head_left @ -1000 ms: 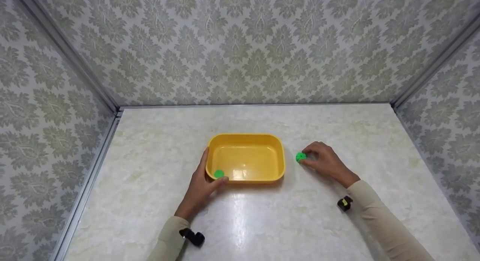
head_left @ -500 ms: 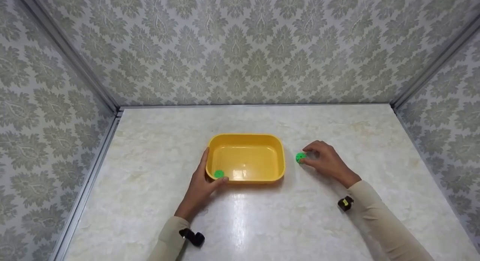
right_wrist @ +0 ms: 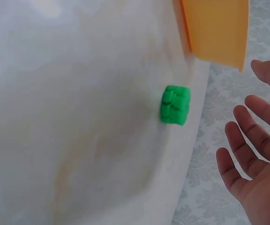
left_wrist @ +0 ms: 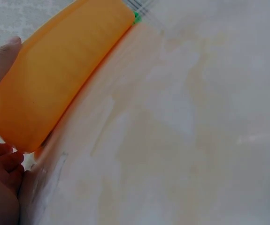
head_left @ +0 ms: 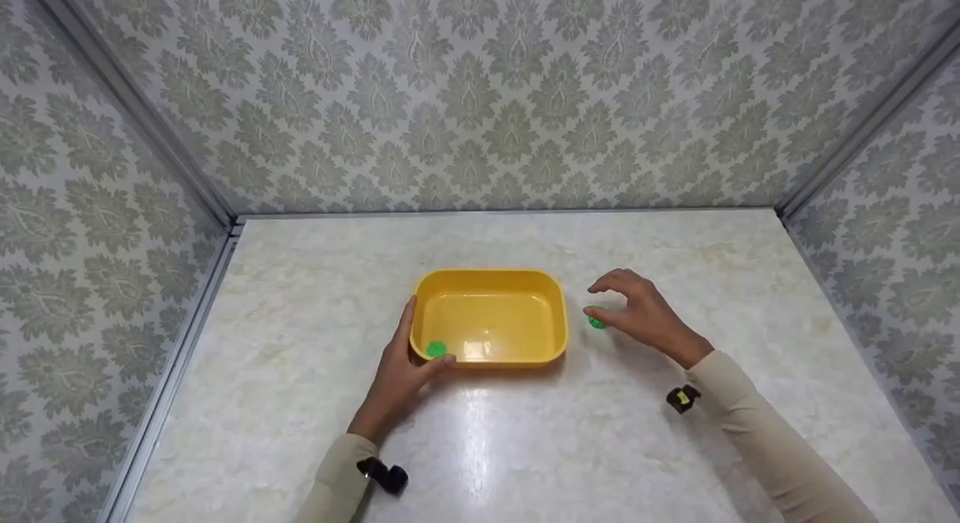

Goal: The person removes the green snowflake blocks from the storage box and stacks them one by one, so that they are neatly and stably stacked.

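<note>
A yellow plastic tub [head_left: 491, 320] stands on the table, and my left hand [head_left: 401, 369] grips its near left corner. The thumb lies at the near rim and the fingers go along the left side, as the left wrist view also shows. A flat round green piece [head_left: 436, 349] lies inside the tub in that corner. Right of the tub sits a small green notched piece [right_wrist: 175, 105], like a short stack of slotted discs. My right hand [head_left: 641, 313] hovers over it with thumb and fingers spread, holding nothing; the thumb partly covers the piece in the head view.
The pale marbled table [head_left: 300, 283] meets patterned walls [head_left: 510, 95] at the back and both sides, with grey metal strips along the edges. A black wrist camera [head_left: 682, 398] is worn at the right sleeve, another camera [head_left: 384, 476] at the left.
My right thumb and fingers have let go of the green notched piece and spread apart; the hand has shifted slightly up and left. The left hand and tub stay as they were.
</note>
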